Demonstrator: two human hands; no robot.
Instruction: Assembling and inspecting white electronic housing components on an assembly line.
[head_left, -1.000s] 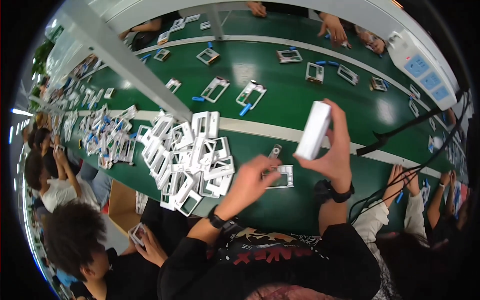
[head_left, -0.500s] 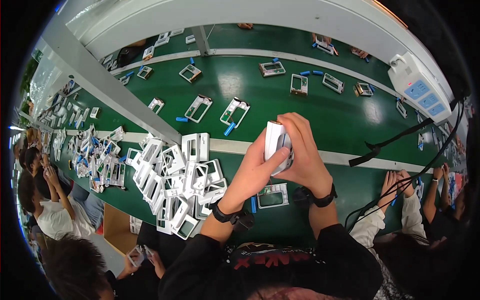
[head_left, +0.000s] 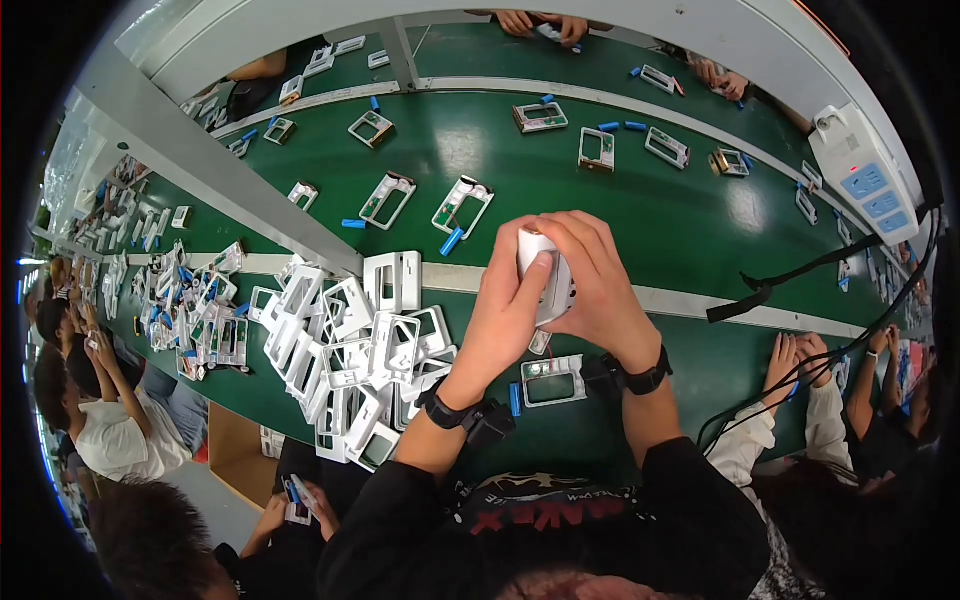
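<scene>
A white plastic housing [head_left: 531, 250] is held upright above the green bench, clasped between my two hands. My left hand [head_left: 500, 315] grips its left side, the thumb lying across its face. The fingers of my right hand [head_left: 598, 290] wrap over its top and right side and hide much of it. On the bench below my hands lies an open white frame [head_left: 555, 381] with thin wires, and a blue cylindrical cell [head_left: 515, 399] stands at its left end. Left of my forearm is a large pile of white plastic frames [head_left: 392, 345].
Farther left sits a heap of frames mixed with blue cells [head_left: 205, 310]. Spaced frames, like this one [head_left: 463, 207], lie beyond a pale rail [head_left: 450, 277]. A grey post [head_left: 230, 180], a power strip [head_left: 865, 185] and black cables [head_left: 850, 350] intrude. Co-workers sit on both sides.
The housing has moved slightly left and up between both hands, its top now turned more toward me. My view has shifted a little, and hands at the far bench show more.
</scene>
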